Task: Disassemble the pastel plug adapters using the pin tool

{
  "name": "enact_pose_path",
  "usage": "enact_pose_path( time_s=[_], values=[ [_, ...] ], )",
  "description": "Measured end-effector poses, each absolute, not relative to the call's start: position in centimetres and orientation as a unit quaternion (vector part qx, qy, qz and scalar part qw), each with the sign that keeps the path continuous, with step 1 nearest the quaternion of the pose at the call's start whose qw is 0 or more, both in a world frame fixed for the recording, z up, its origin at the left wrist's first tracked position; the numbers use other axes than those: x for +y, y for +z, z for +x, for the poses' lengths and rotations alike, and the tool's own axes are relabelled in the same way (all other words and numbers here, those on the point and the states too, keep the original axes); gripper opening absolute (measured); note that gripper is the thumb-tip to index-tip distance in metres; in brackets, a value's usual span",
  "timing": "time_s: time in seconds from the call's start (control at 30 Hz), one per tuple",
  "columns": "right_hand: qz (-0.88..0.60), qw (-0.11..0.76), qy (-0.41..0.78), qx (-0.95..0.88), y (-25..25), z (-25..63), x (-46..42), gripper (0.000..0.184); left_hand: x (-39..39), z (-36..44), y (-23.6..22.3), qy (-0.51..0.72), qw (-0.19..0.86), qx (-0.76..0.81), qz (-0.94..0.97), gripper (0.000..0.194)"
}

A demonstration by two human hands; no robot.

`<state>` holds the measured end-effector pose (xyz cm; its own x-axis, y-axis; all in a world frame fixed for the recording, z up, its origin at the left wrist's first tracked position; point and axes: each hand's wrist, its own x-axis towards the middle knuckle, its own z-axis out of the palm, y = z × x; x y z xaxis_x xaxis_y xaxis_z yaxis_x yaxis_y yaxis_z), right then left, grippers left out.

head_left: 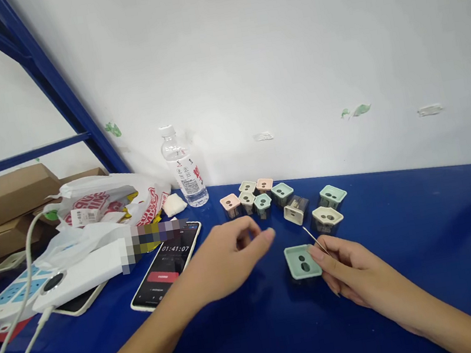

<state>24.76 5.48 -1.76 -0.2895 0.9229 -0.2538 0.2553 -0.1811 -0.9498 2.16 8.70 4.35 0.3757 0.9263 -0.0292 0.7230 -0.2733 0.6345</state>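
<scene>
the blue table [430, 247] runs with its back edge along a white wall [271, 63]. toward its left end are stacked cardboard boxes [12, 194], a white plastic bag [97, 189] with red print, and a phone [167, 268] lying face up with a timer on its screen. a clear bottle [186, 175] stands by the back edge, left of the middle.

the left hand [225, 255] hovers right of the phone, its fingers curled and the thumb set apart from them, with nothing visible between. the right hand [357, 267] is closed, thumb against fingers, clamped on the right side of a mint sharpener [296, 262] and on a thin rod too.

that sharpener is nearer the front of the table than the others, two-holed top facing up; i can't tell whether its base rests on the surface. it is probably light and stiff, smooth enough to slip in dry fingers, and the thin see-through body on this kind may crack under a hard squeeze. the best hold is likely on two opposite sides, just below the flared rim, clear of the holes.

behind it, toward the back edge, sit nine other sharpeners [327, 217] in peach, cream and mint, one cream-topped piece [295, 210] tipped on its side.

smallest is the thin metal rod [314, 237], poking up past the right thumb; a pinch along its shaft should suit it, as it could roll.
</scene>
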Motion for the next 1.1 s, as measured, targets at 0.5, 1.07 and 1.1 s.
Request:
enact_pose_path(
  time_s=[0.5,1.07,1.1],
  values=[
    [-0.539,0.244,0.408,-0.695,-2.6,25.0,4.9,0.055,9.6,1.1,3.8,-0.077,0.124,0.653,0.744,0.044],
    [-0.617,0.358,0.149,-0.685,-2.9,28.2,7.3,0.049,8.8,3.2,1.2,0.157,0.231,0.524,0.805,0.076],
    [-0.631,0.34,0.142,-0.683,-2.8,28.7,7.8,0.058,8.8,3.4,0.8,0.144,0.229,0.514,0.814,0.079]
  ],
)
